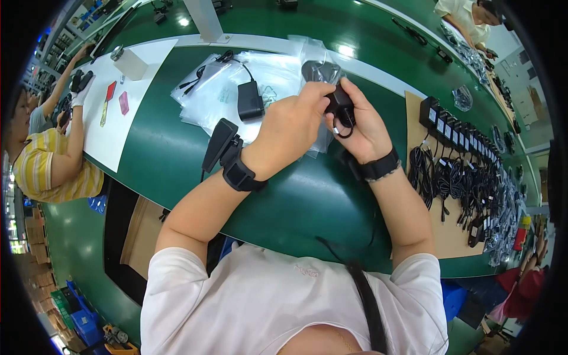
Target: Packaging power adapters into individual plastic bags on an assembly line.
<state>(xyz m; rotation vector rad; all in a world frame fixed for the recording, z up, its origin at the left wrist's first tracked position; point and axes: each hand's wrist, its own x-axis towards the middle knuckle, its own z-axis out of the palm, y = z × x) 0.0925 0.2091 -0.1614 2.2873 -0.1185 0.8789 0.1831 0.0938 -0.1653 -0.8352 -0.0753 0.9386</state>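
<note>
Above the green table, my right hand (pixel 368 129) is closed around a black power adapter (pixel 340 105), with a loop of its cable showing by the fingers. My left hand (pixel 290 131) is closed right beside it, its fingertips at a clear plastic bag (pixel 306 46) that reaches beyond both hands. Something dark shows through the bag's film; my fingers partly hide where adapter and bag meet. Left of my left hand, another black adapter (pixel 250 100) with its cable lies on a stack of flat clear bags (pixel 222 86).
Several black adapters (pixel 454 131) with bundled cables stand in a row on brown cardboard (pixel 417 106) at the right, next to a heap of bagged ones (pixel 506 219). A metal post (pixel 204 21) rises at the far edge. Co-workers sit at left and far right.
</note>
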